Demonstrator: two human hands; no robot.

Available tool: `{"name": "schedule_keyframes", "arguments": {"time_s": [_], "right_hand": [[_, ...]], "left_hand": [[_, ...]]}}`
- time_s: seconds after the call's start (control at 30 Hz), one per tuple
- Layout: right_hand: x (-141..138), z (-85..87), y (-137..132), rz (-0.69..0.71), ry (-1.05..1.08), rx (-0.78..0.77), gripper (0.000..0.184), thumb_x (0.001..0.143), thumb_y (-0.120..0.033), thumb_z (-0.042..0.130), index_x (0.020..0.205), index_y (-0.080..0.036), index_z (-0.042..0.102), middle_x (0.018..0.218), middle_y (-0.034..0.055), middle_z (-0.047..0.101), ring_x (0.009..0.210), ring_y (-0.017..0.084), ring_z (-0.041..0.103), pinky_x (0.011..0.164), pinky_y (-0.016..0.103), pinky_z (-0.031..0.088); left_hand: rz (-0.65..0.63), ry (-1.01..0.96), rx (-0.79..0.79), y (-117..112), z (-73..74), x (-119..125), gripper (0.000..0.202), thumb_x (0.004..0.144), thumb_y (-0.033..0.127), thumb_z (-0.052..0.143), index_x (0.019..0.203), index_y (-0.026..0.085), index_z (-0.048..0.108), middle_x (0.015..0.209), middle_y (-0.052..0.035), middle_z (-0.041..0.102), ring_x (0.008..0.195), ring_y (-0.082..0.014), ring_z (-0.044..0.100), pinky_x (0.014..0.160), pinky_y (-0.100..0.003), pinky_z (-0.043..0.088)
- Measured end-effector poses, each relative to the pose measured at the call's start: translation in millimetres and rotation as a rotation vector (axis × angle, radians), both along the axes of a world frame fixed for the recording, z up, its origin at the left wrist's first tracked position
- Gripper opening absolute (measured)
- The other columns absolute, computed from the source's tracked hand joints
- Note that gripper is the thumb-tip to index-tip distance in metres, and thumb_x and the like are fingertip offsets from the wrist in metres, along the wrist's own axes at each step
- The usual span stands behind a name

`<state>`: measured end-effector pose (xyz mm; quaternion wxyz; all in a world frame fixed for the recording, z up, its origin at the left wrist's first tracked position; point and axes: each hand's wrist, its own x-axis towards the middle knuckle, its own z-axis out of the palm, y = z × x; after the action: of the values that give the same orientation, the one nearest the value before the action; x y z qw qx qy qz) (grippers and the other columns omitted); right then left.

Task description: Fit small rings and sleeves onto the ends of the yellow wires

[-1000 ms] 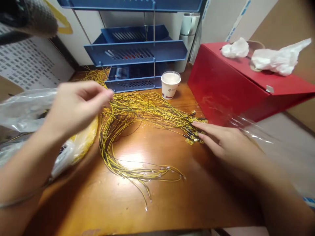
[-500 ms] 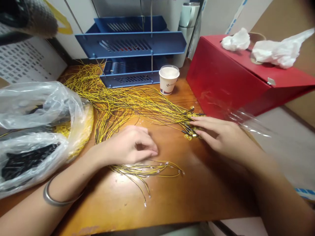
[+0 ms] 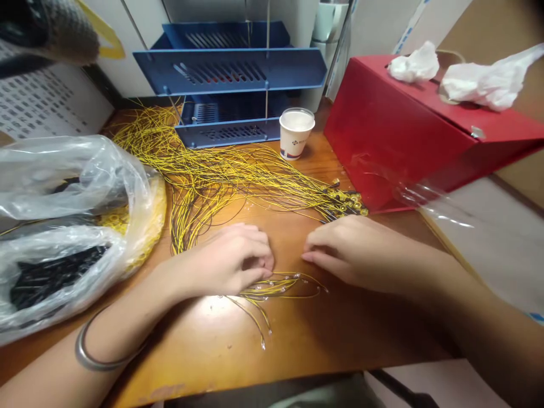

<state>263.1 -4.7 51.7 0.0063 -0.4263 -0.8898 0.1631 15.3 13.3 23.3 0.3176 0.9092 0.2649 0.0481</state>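
Observation:
My left hand rests over the desk with its fingers curled in and the thumb drawn up to them. Just below its fingertips lies a small bundle of yellow and black wires with clear tips; whether the fingers grip any of them is hidden. My right hand hovers to the right, thumb and fingers pinched together; anything between them is too small to make out. Behind it, a large bundle of yellow and black wires runs across the desk, ending in a cluster of yellow-and-black end pieces.
Plastic bags with black and yellow small parts stand at left. At the back are a blue letter tray and a paper cup. A red box with crumpled tissues stands at right. The wooden desk ends in front.
My right hand has left the end-piece cluster, moving left and nearer, and its fingers have closed. My left hand has shifted slightly right, over the small bundle. The view has tilted slightly.

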Motion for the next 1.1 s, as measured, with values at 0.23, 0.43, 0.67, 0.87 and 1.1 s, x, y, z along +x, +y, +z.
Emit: {"name": "schedule_keyframes", "arguments": {"time_s": [0.23,0.43,0.67,0.87,1.1], "right_hand": [[-4.9,6.9,0.3,0.019,-0.141,-0.177,0.031,0.083,-0.038,0.066,0.059,-0.020,0.063,0.050,-0.0016,0.058,0.044,0.011,0.045,0.047,0.028,0.018],[-0.2,-5.5,-5.2,0.043,-0.051,-0.229,0.020,0.078,-0.018,0.062,0.059,-0.020,0.060,0.050,-0.0034,0.054,0.045,0.010,0.039,0.047,0.027,0.018],[2.5,-3.5,0.1,-0.025,-0.004,-0.242,0.017,0.078,-0.014,0.056,0.062,-0.019,0.059,0.052,-0.0043,0.056,0.047,0.009,0.040,0.048,0.026,0.020],[0.9,-8.2,2.2,-0.094,0.022,-0.089,0.011,0.077,-0.020,0.058,0.067,-0.020,0.055,0.059,-0.0026,0.061,0.049,0.010,0.045,0.051,0.026,0.022],[-1.2,-23.2,6.2,-0.095,0.273,0.020,0.008,0.083,-0.016,0.057,0.087,-0.019,0.063,0.069,-0.0013,0.069,0.055,0.010,0.055,0.058,0.022,0.034]], "left_hand": [[0.045,-0.027,-0.008,0.0,-3.3,-1.1,0.009,0.089,0.017,0.054,0.084,0.017,0.062,0.084,-0.0026,0.064,0.081,-0.0170,0.056,0.080,-0.029,0.040],[0.058,-0.065,0.012,-2.3,-8.7,3.2,0.011,0.090,0.020,0.054,0.083,0.017,0.062,0.084,-0.0028,0.065,0.080,-0.0166,0.056,0.080,-0.030,0.039],[0.126,-0.099,0.039,-6.6,-11.6,6.8,0.020,0.097,0.027,0.047,0.089,0.017,0.063,0.088,-0.0031,0.066,0.082,-0.0163,0.058,0.080,-0.030,0.038],[0.184,-0.135,0.061,-8.8,-16.3,9.1,0.018,0.095,0.031,0.054,0.091,0.018,0.066,0.083,-0.0008,0.068,0.078,-0.0146,0.059,0.079,-0.030,0.039],[0.334,-0.233,0.153,-13.8,-18.9,11.2,0.022,0.092,0.035,0.059,0.101,0.017,0.066,0.075,-0.0005,0.067,0.063,-0.0112,0.056,0.063,-0.024,0.042]]}}
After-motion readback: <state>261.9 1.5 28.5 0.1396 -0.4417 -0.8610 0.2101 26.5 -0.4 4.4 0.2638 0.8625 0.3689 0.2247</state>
